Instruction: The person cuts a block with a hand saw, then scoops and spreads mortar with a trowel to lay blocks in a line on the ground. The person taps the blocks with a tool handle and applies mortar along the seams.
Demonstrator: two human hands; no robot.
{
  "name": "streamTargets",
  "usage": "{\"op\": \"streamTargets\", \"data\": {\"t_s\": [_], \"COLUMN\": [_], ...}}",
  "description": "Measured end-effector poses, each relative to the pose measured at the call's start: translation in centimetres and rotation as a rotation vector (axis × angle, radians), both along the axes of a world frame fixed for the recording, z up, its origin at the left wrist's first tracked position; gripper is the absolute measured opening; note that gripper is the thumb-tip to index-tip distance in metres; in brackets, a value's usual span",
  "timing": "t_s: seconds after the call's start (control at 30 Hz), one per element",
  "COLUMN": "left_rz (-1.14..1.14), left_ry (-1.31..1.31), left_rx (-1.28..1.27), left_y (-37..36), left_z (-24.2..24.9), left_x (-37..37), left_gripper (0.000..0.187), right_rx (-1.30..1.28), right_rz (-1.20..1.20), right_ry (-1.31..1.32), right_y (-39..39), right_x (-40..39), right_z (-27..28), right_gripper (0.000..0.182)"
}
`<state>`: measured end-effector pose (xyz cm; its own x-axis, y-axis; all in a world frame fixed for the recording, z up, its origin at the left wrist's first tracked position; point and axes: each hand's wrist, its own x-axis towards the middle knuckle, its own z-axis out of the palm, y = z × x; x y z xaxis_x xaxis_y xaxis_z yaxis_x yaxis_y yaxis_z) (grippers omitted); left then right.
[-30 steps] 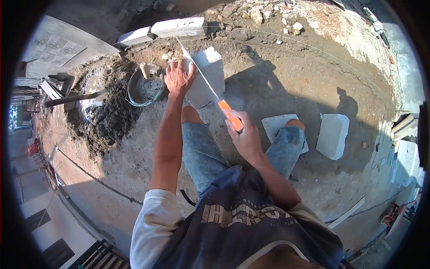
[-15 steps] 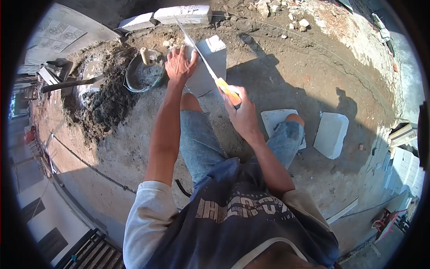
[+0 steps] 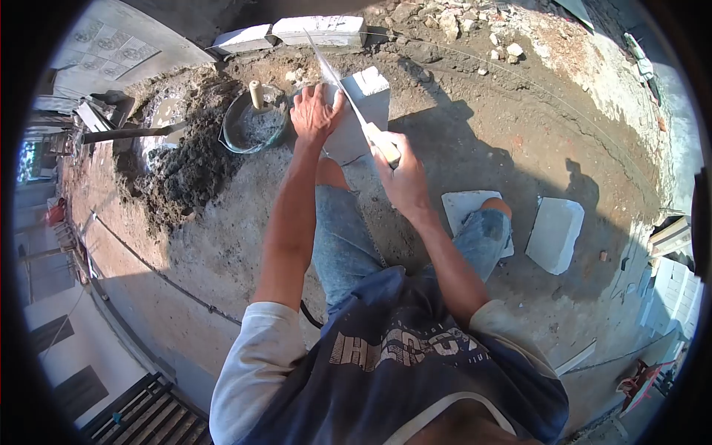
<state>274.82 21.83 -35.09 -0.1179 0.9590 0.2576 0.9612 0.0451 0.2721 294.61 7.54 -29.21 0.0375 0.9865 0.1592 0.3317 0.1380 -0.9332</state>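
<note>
My right hand (image 3: 403,174) grips the pale handle of a handsaw (image 3: 345,96). The long blade slants up and away to the left, lying across the top of a white block (image 3: 362,132) between my knees. Left of the blade, my left hand (image 3: 314,115) lies flat on the block with fingers apart, its thumb close to the blade. Beside that hand stands a dark bucket (image 3: 236,146) of grey mix, a light tool handle (image 3: 256,95) sticking up from it.
Two white blocks (image 3: 319,31) stand in a row at the far side, along a string line. More white pieces (image 3: 555,234) lie by my right knee. A mound of wet mortar (image 3: 182,174) and a long-handled tool (image 3: 130,135) are on the left. Rubble (image 3: 449,26) lies at the back.
The saw has slid a little forward, away from my body, across the block. My left hand keeps its place on the block. The whole view has shifted slightly.
</note>
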Motion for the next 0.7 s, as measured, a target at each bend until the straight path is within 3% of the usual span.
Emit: {"op": "streamTargets", "data": {"t_s": [0.07, 0.13, 0.17, 0.27, 0.33, 0.37, 0.47, 0.57, 0.6, 0.67, 0.7], "left_rz": [0.004, -0.018, -0.019, -0.010, -0.017, -0.005, 0.015, 0.015, 0.007, 0.010, 0.021], "left_ry": [0.035, 0.025, -0.002, 0.040, 0.063, 0.048, 0.020, 0.031, 0.014, -0.017, -0.010], "left_rx": [0.022, 0.001, -0.030, -0.072, 0.011, -0.041, -0.062, -0.095, -0.074, -0.138, -0.103], "left_y": [1.5, 3.1, 3.2, 1.8, 1.1, 0.7, -0.3, 0.7, 1.4, 2.2, 2.1], "left_z": [0.2, 0.5, 0.6, 0.8, -0.2, -0.1, 0.2, 0.6, 0.3, 1.3, 0.7], "left_x": [-0.3, -0.3, -0.4, -0.7, -0.5, 0.0, 0.2, -0.3, -0.5, -0.9, -0.8], "left_gripper": [0.058, 0.058, 0.058, 0.059, 0.058, 0.059, 0.060, 0.060, 0.059, 0.058, 0.058], "right_rx": [-0.108, -0.062, -0.175, -0.245, -0.243, -0.101, -0.069, -0.207, -0.054, -0.257, -0.269], "right_rz": [-0.027, -0.027, -0.039, -0.045, -0.029, -0.031, 0.077, 0.025, 0.003, -0.018, -0.004], "right_ry": [0.009, -0.014, 0.081, -0.064, 0.084, 0.032, 0.023, -0.023, -0.015, -0.012, -0.028], "right_y": [-1.7, -8.9, -13.3, -20.2, -15.4, -10.8, 0.3, -6.0, -10.1, -18.9, -18.6], "right_x": [0.5, 3.3, 4.7, 7.7, 5.9, 4.4, 0.8, 2.2, 3.7, 7.3, 8.0], "right_z": [0.4, 0.1, -0.2, 1.5, 2.9, 2.1, 0.5, 2.7, 1.7, 1.4, 2.0], "right_gripper": [0.033, 0.031, 0.031, 0.030, 0.032, 0.031, 0.034, 0.034, 0.032, 0.031, 0.030]}}
